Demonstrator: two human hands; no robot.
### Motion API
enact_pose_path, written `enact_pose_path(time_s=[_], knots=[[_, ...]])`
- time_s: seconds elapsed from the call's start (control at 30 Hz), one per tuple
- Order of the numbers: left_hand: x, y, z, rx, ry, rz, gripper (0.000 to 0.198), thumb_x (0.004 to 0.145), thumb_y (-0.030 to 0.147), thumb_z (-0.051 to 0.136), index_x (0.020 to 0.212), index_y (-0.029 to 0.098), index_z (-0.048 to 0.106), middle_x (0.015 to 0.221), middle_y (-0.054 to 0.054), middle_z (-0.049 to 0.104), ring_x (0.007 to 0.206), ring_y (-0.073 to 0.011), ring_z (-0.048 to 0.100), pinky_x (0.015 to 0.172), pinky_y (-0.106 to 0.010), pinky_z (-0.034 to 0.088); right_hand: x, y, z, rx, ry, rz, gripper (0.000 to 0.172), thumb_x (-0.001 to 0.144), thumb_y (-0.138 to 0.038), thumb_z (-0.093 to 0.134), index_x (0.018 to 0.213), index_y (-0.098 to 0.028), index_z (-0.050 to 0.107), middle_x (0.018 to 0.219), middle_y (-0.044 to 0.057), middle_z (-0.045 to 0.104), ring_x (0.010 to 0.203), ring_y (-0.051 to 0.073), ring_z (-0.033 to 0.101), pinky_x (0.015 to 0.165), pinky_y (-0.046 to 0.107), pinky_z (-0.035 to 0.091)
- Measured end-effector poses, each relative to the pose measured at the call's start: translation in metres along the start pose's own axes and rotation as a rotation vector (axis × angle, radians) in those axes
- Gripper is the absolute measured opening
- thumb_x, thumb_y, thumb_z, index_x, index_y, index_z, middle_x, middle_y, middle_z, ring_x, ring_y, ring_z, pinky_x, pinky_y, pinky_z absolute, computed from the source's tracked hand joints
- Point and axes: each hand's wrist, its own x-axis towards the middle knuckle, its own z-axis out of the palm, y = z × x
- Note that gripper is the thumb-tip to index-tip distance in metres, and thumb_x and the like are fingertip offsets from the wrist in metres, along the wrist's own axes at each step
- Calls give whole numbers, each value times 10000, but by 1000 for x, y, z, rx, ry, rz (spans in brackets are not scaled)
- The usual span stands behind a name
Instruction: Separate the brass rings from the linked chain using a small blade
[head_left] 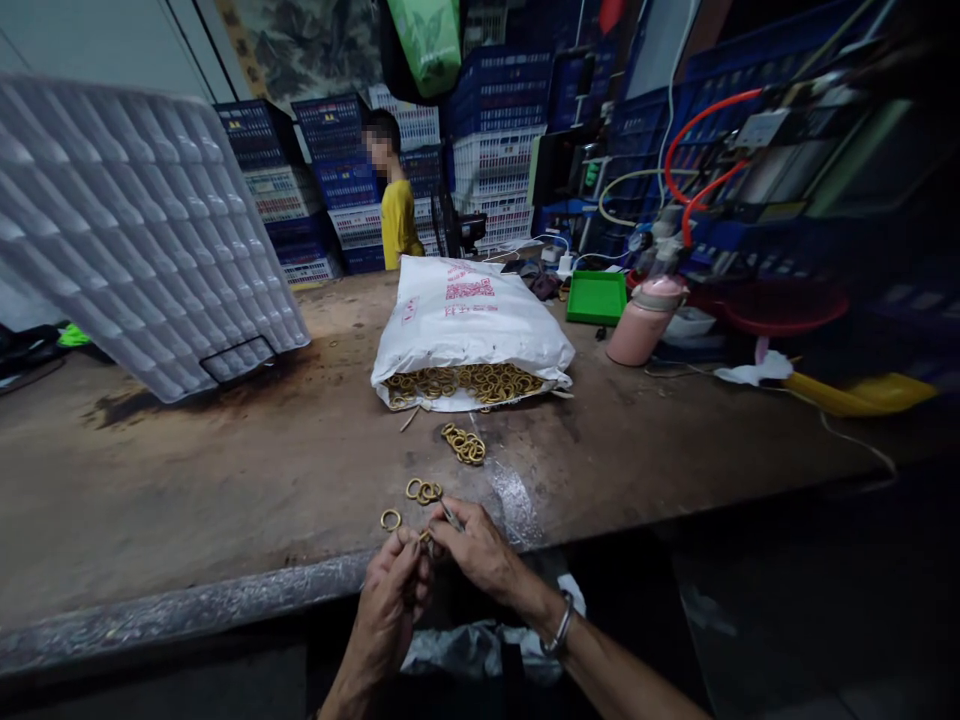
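My left hand [395, 590] is closed at the table's front edge, its fingertips pinching a brass-coloured ring [424, 537] seen nearly edge-on. Touching the same ring from the right is my right hand [480, 552], which also grips a slim grey metal tool [451, 515] whose tip points up and left. The tool's lower part is hidden in the palm. Just beyond the fingers lies a single loose ring [390, 519], with a small group of rings [424, 490] behind it. A larger heap of rings [464, 444] sits farther back, before the mouth of a white woven sack [472, 310] full of rings.
A large plastic compartment case [150, 230] stands tilted on the left. Back right are a green tray [596, 297], a pink bottle [646, 320] and a machine with red hoses [712, 105]. A person in yellow [400, 215] stands behind the table near stacked crates [499, 130].
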Motion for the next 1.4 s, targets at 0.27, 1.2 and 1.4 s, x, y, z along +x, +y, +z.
enact_pose_path(time_s=[0.27, 1.2, 1.4], knots=[[0, 0, -1, 27, 75, 22, 316, 663, 423, 654, 739, 196, 447, 532, 78, 488, 402, -16, 347, 406, -130, 232, -6, 9, 5, -545, 30, -141, 123, 739, -140, 401, 740, -193, 512, 624, -18, 545, 588, 109, 485, 562, 198, 312], [-10, -2, -11, -162, -13, -46, 254, 731, 395, 593, 754, 145, 552, 744, -17, 577, 480, -38, 397, 412, -168, 269, 38, 18, -7, -991, 190, -136, 113, 807, -190, 421, 879, -202, 508, 870, 32, 604, 783, 148, 549, 634, 230, 309], [-13, 0, -24, -293, -12, -65, 175, 716, 286, 620, 858, 199, 568, 704, 10, 580, 490, -49, 436, 447, -167, 305, 53, 9, 8, -1055, 125, -138, 149, 824, -285, 443, 935, -215, 514, 934, 41, 572, 838, 172, 539, 668, 257, 327]])
